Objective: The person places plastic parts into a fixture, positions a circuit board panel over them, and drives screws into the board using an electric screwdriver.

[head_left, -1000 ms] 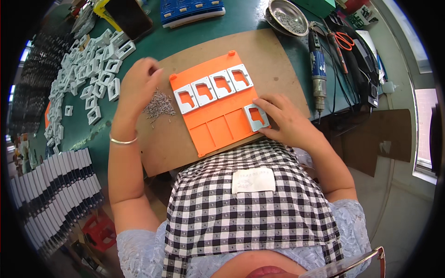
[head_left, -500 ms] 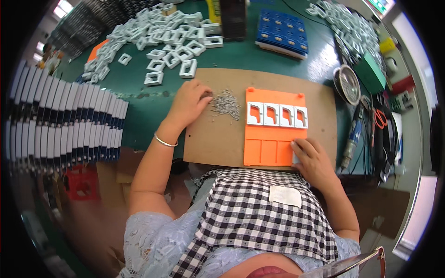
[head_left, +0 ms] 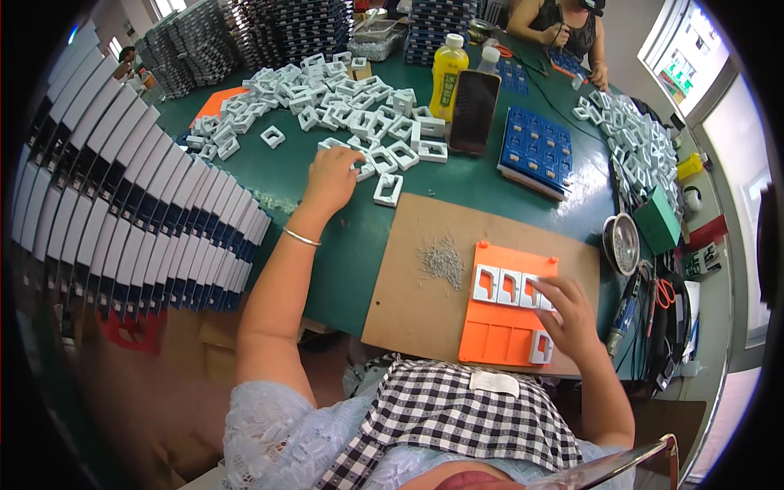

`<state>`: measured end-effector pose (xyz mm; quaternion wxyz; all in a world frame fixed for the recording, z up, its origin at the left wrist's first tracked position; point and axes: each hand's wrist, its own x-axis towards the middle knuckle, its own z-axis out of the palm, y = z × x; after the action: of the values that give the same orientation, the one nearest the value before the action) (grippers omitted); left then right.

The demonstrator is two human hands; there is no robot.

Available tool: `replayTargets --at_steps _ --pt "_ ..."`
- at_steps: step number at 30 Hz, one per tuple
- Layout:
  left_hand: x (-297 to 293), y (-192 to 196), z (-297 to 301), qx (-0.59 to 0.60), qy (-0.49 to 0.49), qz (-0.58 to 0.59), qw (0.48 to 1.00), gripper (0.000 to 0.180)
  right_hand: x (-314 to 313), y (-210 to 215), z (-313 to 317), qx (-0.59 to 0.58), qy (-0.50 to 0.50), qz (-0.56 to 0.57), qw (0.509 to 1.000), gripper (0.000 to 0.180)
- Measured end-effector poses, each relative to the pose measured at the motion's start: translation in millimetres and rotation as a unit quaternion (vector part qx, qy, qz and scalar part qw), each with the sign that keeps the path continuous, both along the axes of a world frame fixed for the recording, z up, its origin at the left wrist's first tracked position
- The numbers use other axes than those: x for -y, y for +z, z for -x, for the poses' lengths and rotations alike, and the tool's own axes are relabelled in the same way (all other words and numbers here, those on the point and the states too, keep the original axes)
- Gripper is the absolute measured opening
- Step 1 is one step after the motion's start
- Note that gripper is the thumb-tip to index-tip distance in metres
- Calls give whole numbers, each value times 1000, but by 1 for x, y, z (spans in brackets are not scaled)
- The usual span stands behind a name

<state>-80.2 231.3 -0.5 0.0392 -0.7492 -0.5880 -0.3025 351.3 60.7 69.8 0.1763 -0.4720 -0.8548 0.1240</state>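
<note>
My left hand (head_left: 331,178) is at the near edge of a pile of white plastic frames (head_left: 359,122), its fingers bent around one of them; the fingertips partly hide it. On a brown board lies an orange tray (head_left: 490,339) with a row of white frames (head_left: 509,287) across its middle. Over the right end of that row is my right hand (head_left: 572,320), thumb and forefinger apart, touching or just above the last frame and partly covering it. A single frame (head_left: 541,347) sits in the tray's lower right compartment. Small metal screws (head_left: 441,261) lie heaped left of the tray.
Tall stacks of white-and-blue pieces (head_left: 139,220) stand at the left. A phone (head_left: 474,113) and a yellow bottle (head_left: 448,77) rise behind the pile. Blue panels (head_left: 536,151), a metal dish (head_left: 622,243) and a screwdriver-like tool (head_left: 625,314) are rightward. Another person's hand (head_left: 555,34) works at the far side.
The view has tipped up. My left hand has gone from beside the screws to the frame pile. My right hand has moved from the lower right compartment up to the row, uncovering a frame there.
</note>
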Motion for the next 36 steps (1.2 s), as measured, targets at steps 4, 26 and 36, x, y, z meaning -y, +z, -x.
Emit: replayTargets --at_steps 4,26,36 --pt "-18 5 -17 -18 -34 1 999 27 -115 -7 79 -54 101 -56 992 46" --pt "-3 -2 0 -62 -47 94 993 27 -265 -40 224 173 241 -84 951 76" --pt "3 0 1 -61 -43 95 993 33 -263 -28 219 175 195 -18 965 95"
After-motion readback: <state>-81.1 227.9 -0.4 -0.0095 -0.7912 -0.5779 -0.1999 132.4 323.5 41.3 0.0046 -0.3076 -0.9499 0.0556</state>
